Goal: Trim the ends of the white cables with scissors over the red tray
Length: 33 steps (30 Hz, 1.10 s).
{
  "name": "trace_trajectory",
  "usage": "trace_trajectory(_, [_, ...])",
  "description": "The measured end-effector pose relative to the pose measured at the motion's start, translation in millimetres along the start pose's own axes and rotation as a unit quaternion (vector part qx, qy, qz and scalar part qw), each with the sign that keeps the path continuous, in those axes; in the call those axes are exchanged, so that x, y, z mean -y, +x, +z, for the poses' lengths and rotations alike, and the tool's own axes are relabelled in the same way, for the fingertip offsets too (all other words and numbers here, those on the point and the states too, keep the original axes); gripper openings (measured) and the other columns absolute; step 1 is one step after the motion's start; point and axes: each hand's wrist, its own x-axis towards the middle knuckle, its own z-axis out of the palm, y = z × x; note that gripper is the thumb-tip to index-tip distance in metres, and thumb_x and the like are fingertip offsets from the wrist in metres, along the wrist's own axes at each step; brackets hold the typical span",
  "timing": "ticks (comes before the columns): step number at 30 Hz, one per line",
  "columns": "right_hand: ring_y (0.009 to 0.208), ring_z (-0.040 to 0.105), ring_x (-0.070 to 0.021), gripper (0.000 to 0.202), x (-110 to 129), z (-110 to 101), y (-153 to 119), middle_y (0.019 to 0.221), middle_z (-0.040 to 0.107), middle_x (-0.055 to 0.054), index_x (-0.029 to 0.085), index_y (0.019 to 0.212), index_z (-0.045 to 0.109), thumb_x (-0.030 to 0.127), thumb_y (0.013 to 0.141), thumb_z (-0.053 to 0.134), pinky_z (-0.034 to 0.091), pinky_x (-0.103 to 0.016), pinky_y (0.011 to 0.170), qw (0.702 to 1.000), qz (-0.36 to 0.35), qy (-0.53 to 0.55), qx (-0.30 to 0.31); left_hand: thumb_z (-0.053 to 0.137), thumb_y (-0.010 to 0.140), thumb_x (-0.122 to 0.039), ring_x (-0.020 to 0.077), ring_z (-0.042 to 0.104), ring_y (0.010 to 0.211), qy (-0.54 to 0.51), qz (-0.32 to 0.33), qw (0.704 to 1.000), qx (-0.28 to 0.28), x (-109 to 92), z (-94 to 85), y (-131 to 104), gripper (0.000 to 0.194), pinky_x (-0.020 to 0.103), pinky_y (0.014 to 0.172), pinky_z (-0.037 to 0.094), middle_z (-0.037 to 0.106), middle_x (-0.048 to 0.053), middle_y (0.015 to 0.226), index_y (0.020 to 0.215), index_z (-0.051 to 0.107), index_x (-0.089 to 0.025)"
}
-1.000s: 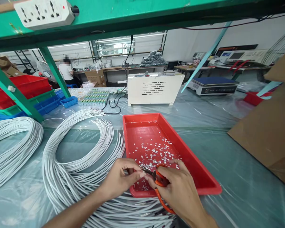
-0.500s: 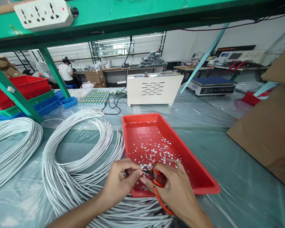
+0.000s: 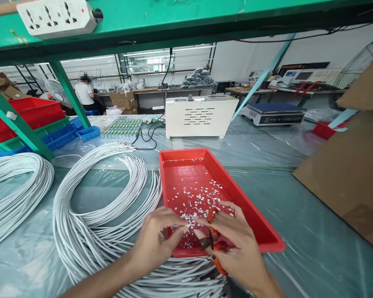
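Over the near end of a red tray [image 3: 272, 245], my left hand [image 3: 158, 236] pinches the tip of a white cable [image 3: 189, 225] between thumb and forefinger. My right hand [image 3: 233, 244] holds orange-handled cutters [image 3: 217, 258] in its palm and fingers, their dark jaws pointing left and down, away from the cable. The thumb and forefinger of that hand are close to the cable tip; whether they touch it is unclear. Small silvery-white scraps [image 3: 202, 200] are scattered over the tray floor. A large coil of white cables [image 3: 71, 194] lies left of the tray and runs beneath my forearm.
Another cable coil [image 3: 40, 178] lies at far left, near stacked bins [image 3: 46, 118]. Behind the tray stands a white machine [image 3: 200, 118], with a scale [image 3: 273, 114] to its right. Cardboard [image 3: 345, 178] rises at right. A green beam [image 3: 174, 20] crosses overhead. A person [image 3: 85, 93] sits in the background.
The cutter jaws have left the cable tip and turned downward in my right hand. My right thumb and forefinger have come up near the tip. My left hand keeps its pinch.
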Motion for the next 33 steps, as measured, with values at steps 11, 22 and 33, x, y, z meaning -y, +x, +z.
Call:
trace_trajectory(11, [0.048, 0.044, -0.0105, 0.023, 3, -5, 3, 0.051, 0.052, 0.006, 0.02, 0.061, 0.054, 0.001, 0.058, 0.042, 0.031, -0.037, 0.085, 0.995, -0.05, -0.037, 0.08, 0.042, 0.087, -0.011, 0.0169, 0.058, 0.073, 0.199, 0.161, 0.962, 0.096, 5, -4.0, -1, 0.025, 0.027, 0.065, 0.045, 0.067, 0.007, 0.08, 0.093, 0.065, -0.017])
trace_trajectory(22, [0.058, 0.038, -0.0107, 0.013, 0, -4, 7, 0.061, 0.044, 0.003, 0.017, 0.062, 0.05, 0.021, 0.074, 0.052, 0.032, -0.022, 0.055, 0.846, 0.323, 0.349, 0.24, 0.041, 0.086, -0.009, 0.0144, 0.061, 0.066, 0.199, 0.268, 0.937, 0.1, 16, -5.5, -3, 0.023, 0.023, 0.058, 0.048, 0.068, 0.008, 0.079, 0.091, 0.063, -0.011])
trace_trajectory(33, [0.048, 0.023, -0.0066, 0.027, -1, -1, 2, 0.052, 0.034, 0.008, 0.015, 0.069, 0.055, 0.04, 0.07, 0.065, 0.015, -0.022, 0.045, 0.761, 0.391, 0.482, 0.191, 0.055, 0.079, -0.008, 0.0135, 0.06, 0.056, 0.08, 0.137, 0.987, -0.039, 7, 13.7, -11, 0.014, 0.021, 0.052, 0.046, 0.066, 0.009, 0.065, 0.075, 0.068, -0.008])
